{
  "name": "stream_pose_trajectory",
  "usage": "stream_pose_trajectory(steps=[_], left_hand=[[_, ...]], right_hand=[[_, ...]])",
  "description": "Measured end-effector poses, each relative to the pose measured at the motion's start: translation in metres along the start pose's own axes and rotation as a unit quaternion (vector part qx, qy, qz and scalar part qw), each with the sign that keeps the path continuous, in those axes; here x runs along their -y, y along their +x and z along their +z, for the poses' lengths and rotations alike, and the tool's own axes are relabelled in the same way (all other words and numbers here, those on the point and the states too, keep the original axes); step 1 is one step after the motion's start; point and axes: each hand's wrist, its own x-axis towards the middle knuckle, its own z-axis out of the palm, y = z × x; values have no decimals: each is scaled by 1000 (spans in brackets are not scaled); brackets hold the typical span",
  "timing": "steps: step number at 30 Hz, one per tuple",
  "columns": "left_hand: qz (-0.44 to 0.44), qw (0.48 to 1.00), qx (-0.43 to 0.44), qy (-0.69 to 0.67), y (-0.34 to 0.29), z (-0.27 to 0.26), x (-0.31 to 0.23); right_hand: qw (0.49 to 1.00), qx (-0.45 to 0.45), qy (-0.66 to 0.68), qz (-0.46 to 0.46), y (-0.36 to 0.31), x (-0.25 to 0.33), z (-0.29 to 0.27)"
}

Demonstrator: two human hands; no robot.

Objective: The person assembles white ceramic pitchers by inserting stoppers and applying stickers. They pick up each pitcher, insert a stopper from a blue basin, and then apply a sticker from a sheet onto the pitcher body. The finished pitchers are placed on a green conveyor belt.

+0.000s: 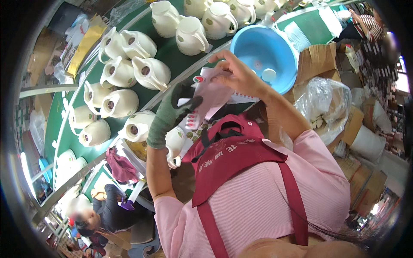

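A grey-green glove covers my left hand (178, 105), which is closed on a pale sheet of stickers (215, 95). Red-marked stickers line the sheet's lower edge, and a small round red-and-green sticker (198, 79) shows at its upper left. Bare, my right hand (241, 74) bends over the sheet's top edge, the index finger arched and the other fingers closed against the paper. Just left of the glove lies a cream ceramic pitcher (151, 72), tipped so its dark-marked opening shows. Another cream pitcher (172, 142) sits under my left wrist, partly hidden.
Several cream pitchers (118, 103) crowd the green conveyor belt (161, 53). A blue basin (262, 38) with a small white round piece stands right of my hands. Beyond it are an open carton (317, 64) and a clear plastic bag (325, 103). At lower left another person (116, 210) works.
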Motion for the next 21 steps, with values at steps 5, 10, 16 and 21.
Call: stream_pose_trajectory(steps=[5,10,16,21], left_hand=[[2,998,16,65,6,7,-25],[186,957,-216,56,14,35,21],[270,941,-168,118,-9,61,12],[318,874,-309,201,-32,44,24]], right_hand=[[977,-111,-135,-122,11,29,-6],[871,-298,-313,-234,1,48,43],[957,-268,-36,-103,2,27,64],[953,-282,6,-107,-10,18,65]])
